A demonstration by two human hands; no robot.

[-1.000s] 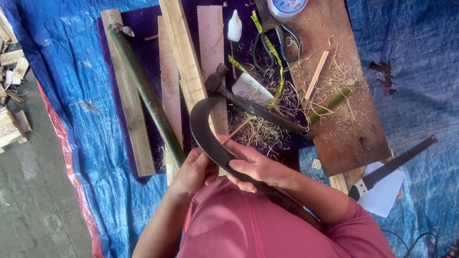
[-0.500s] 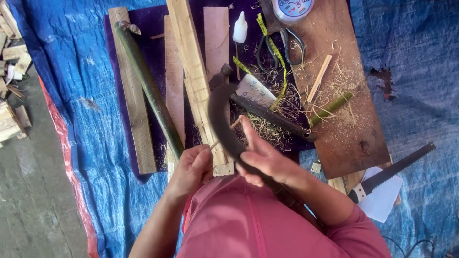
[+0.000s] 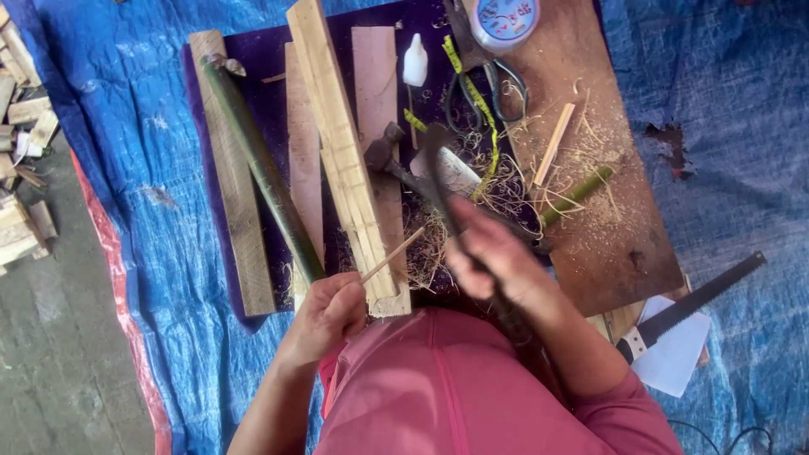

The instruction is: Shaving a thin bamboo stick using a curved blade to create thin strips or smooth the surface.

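Left hand (image 3: 327, 313) pinches a thin bamboo sliver (image 3: 393, 254), which angles up and right across the end of a pale wooden plank (image 3: 341, 152). Right hand (image 3: 489, 253) is wrapped around the handle of a dark curved blade (image 3: 438, 164); motion blur, so the edge probably sits just beside the sliver. A green bamboo pole (image 3: 261, 168) lies left of the plank.

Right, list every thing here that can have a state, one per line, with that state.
Left hand: closed on a thin pale bamboo sliver, which angles up to the right.
Right hand: gripping a dark curved blade, blurred.
Long green bamboo pole: lying flat across the planks.
Black-handled scissors: lying with the blades hidden, so open or shut is unclear.
Small white squeeze bottle: lying down, capped.
Dark handsaw: lying flat on the blue tarp.
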